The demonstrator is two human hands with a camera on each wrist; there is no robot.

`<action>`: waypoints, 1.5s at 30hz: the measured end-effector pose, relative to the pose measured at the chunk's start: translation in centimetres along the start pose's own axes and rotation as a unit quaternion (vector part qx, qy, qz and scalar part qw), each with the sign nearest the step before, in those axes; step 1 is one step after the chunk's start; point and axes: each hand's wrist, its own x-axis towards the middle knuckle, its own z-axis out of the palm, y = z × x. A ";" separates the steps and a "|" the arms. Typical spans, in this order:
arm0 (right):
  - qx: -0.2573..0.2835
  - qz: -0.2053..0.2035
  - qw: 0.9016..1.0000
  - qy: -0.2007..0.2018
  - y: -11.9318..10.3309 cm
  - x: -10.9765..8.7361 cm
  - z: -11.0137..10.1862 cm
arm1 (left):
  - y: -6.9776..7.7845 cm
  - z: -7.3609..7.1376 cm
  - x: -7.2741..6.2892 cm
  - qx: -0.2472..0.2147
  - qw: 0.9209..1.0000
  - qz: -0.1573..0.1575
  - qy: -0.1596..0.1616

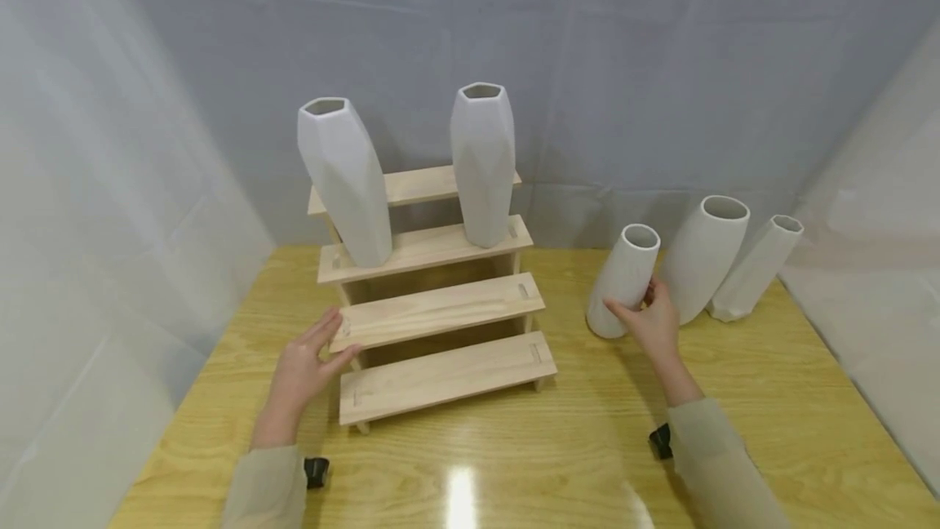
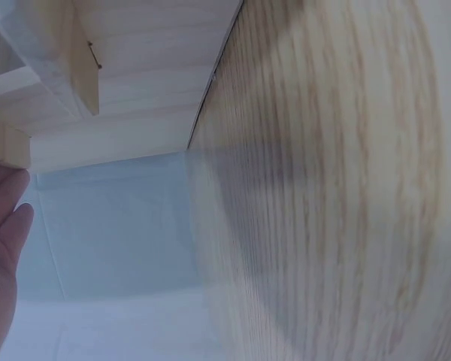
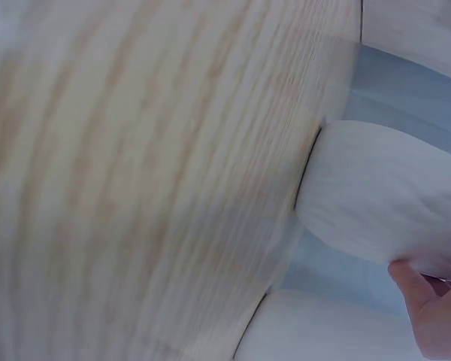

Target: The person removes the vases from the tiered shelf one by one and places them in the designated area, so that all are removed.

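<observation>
Now, on the left side of the wooden table (image 1: 220,366) the left hand (image 1: 304,366) lies with straight, relaxed fingers against the left end of the stepped wooden shelf (image 1: 441,313), touching the third step; it grasps nothing, and it seems to steady the shelf so that it does not slide. The left wrist view shows the same fingertips (image 2: 4,218) beside the pale wood of the shelf end. Higher on the shelf two tall white faceted vases stand upright: the left vase (image 1: 345,178) and the middle vase (image 1: 482,162), both on the second step from the top, well apart, probably so that each has room. To the right of the shelf, the small round vase (image 1: 624,280) stands on the table, and the right hand (image 1: 654,321) has its fingers and thumb curled round its lower body, low down where a grip is most stable. Just behind it stands a wider round vase (image 1: 705,255), and at the far right a slim faceted vase (image 1: 756,268), close together near the grey curtain (image 1: 661,64)
</observation>
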 end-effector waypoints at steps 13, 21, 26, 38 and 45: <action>0.004 0.008 1.000 0.000 -0.1 0.3 0.3 | -0.2 0.1 0.0 0.004 1.000 -0.006 0.000; 0.005 0.023 1.000 -0.003 -0.2 1.0 0.8 | -0.1 0.1 0.0 0.005 1.000 -0.001 0.000; -0.004 0.024 1.000 -0.001 -0.1 1.8 1.2 | -0.1 0.0 0.0 -0.001 1.000 0.002 0.002; -0.019 0.033 0.999 -0.002 0.1 3.0 1.9 | 0.0 0.0 -0.1 -0.002 1.000 0.004 0.007; -0.023 0.038 0.999 -0.005 -0.2 3.2 1.9 | -0.1 0.0 0.0 0.000 1.000 0.006 0.007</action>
